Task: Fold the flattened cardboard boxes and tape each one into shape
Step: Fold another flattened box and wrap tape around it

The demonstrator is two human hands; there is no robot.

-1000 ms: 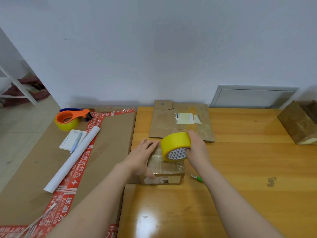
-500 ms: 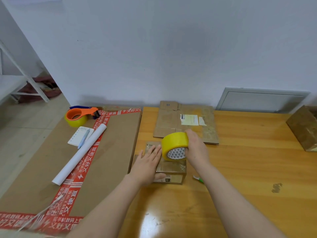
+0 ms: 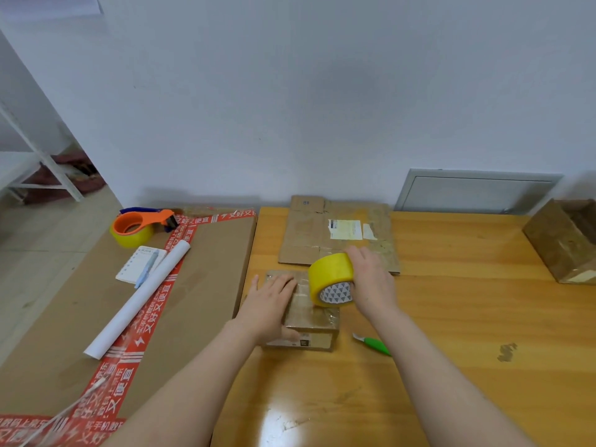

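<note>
Centre frame, my left hand (image 3: 271, 304) pins the box (image 3: 311, 322) flat-fingered; my right hand (image 3: 371, 285) grips the tape roll (image 3: 330, 275); slipping risks crooked tape.

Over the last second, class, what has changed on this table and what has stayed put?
The left hand shifted slightly on top of the small box, pressing it flat. The right hand still holds the yellow tape roll on the box. The flattened cardboard and green cutter stayed.
</note>
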